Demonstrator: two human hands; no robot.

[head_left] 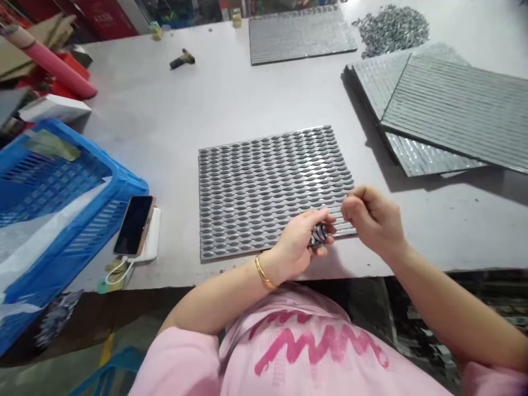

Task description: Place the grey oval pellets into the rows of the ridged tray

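A grey ridged board (264,192) lies flat on the table in front of me, with rows of dark, pointed-oval metal pieces (247,209) over most of its surface. Bare ridges show at its lower right corner. My left hand (299,239), palm turned up, cups a small heap of shiny dark metal pieces (319,235) over the board's near edge. Just right of it, my right hand (373,220) is closed by the board's right edge, thumb pressed to the fingers. Whatever those fingertips may hold is hidden.
Stacked ridged boards (457,110) stand at the right. Farther back are another board (301,36) and a pile of loose metal pieces (394,27). A small dark tool (182,59) lies at back left. A phone (134,225) and blue basket (119,176) are at the left.
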